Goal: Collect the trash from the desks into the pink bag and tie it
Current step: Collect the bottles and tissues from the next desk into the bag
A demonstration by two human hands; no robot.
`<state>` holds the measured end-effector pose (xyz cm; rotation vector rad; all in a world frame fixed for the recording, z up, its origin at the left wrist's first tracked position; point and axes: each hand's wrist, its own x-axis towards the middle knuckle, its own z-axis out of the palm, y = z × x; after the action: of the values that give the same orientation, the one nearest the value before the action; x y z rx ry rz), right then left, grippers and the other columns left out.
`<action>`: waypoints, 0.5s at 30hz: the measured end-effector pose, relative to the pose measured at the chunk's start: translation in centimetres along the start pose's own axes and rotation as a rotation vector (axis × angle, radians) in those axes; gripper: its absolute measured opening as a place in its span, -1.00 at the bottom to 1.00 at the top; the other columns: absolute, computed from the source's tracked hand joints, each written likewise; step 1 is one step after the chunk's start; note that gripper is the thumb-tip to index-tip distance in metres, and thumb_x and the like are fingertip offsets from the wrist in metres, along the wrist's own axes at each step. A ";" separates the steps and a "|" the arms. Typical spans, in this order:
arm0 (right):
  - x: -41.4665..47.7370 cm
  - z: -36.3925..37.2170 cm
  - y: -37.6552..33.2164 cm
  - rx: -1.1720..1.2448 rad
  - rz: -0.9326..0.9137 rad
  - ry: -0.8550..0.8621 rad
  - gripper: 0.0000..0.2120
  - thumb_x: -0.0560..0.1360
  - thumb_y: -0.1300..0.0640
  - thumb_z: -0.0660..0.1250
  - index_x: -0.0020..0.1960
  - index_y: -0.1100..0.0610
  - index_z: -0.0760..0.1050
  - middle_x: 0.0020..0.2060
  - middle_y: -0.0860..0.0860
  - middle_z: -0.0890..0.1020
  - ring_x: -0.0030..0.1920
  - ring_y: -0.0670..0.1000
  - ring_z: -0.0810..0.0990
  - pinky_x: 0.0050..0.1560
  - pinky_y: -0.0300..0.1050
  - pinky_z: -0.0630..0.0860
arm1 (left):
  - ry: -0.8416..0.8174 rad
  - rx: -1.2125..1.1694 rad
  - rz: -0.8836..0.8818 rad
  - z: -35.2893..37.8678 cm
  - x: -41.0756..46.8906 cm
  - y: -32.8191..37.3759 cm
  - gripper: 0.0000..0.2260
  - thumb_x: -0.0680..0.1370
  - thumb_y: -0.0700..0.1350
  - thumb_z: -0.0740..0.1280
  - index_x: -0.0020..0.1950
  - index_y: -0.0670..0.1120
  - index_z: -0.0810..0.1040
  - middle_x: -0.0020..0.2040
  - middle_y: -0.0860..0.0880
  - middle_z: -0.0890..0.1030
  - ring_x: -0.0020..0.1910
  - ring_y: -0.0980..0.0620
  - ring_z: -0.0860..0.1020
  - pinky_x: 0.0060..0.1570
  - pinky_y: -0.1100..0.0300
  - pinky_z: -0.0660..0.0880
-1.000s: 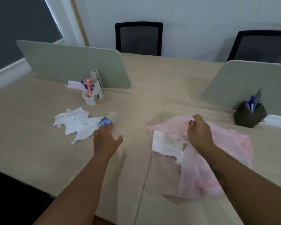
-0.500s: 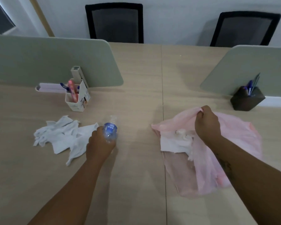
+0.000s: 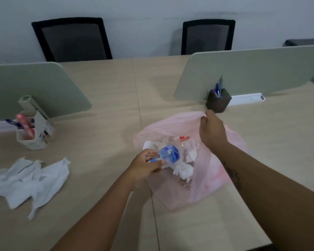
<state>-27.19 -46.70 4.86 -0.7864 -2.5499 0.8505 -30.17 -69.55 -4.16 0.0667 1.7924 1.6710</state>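
Note:
The pink bag (image 3: 230,140) lies open on the right desk, with white tissue and a red-labelled wrapper inside. My right hand (image 3: 212,130) grips the bag's far rim and holds it up. My left hand (image 3: 145,164) holds a crushed clear plastic bottle (image 3: 169,155) with a blue label by its cap end, right at the bag's mouth, over the tissue inside. A pile of crumpled white tissues (image 3: 27,180) lies on the left desk, well apart from both hands.
A white pen organiser (image 3: 34,134) stands on the left desk and a dark pen cup (image 3: 218,103) just beyond the bag. Green divider panels (image 3: 252,69) run across both desks. Two black chairs (image 3: 72,39) stand at the far side.
My left hand picked up the bottle next to the tissues and carried it right to the bag's mouth. My right hand kept hold of the bag's rim.

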 end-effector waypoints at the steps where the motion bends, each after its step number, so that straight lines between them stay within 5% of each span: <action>1: -0.2 -0.3 0.5 0.003 -0.006 -0.013 -0.87 0.63 0.18 0.06 -0.04 0.18 0.33 -0.17 0.17 0.51 -0.09 0.22 0.52 -0.16 -0.06 0.30 | -0.007 -0.037 -0.003 1.1 0.9 0.3 -0.41 0.28 0.00 0.61 0.25 -0.05 0.52 0.24 -0.06 0.56 0.11 -0.07 0.63 0.05 0.08 0.60; 3: -0.4 -0.7 1.6 0.001 -0.013 -0.039 -0.82 0.63 0.19 0.05 0.02 0.24 0.39 -0.14 0.19 0.55 -0.09 0.21 0.52 -0.12 -0.01 0.40 | -0.013 -0.030 -0.010 2.9 2.1 0.4 -0.28 0.25 0.12 0.59 0.36 -0.01 0.46 0.31 0.02 0.50 0.23 -0.04 0.56 0.12 0.06 0.59; 5: -0.4 -0.9 2.5 -0.012 -0.002 -0.062 -0.80 0.63 0.18 0.04 0.06 0.23 0.41 -0.12 0.20 0.58 -0.11 0.21 0.54 -0.08 0.02 0.46 | 0.038 0.088 0.022 3.6 2.3 0.2 -0.39 0.36 0.11 0.54 0.36 -0.01 0.48 0.28 0.08 0.49 0.21 0.03 0.55 0.04 0.13 0.61; 11: -0.7 1.8 1.2 0.002 -0.076 -0.147 -0.80 0.64 0.18 0.04 0.05 0.19 0.42 -0.15 0.10 0.55 -0.15 0.12 0.51 -0.11 -0.03 0.44 | 0.493 0.328 0.141 -2.2 0.0 -1.8 -0.81 0.43 -0.04 0.50 -0.05 -0.06 0.59 -0.16 0.00 0.58 -0.21 0.01 0.52 -0.27 0.21 0.49; 15: -1.9 6.1 -1.9 0.033 -0.168 -0.225 -0.81 0.63 0.17 0.03 -0.01 0.17 0.41 -0.19 0.15 0.57 -0.19 0.17 0.55 -0.11 0.10 0.53 | 0.765 0.789 0.109 -9.8 -3.0 -3.5 -0.60 0.40 0.09 0.46 0.17 -0.02 0.52 0.10 -0.07 0.52 0.13 -0.12 0.43 0.04 0.05 0.43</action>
<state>-29.29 -51.79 1.14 -0.4816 -2.7407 0.9715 -31.33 -80.07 -6.48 -0.1538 2.9862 0.9929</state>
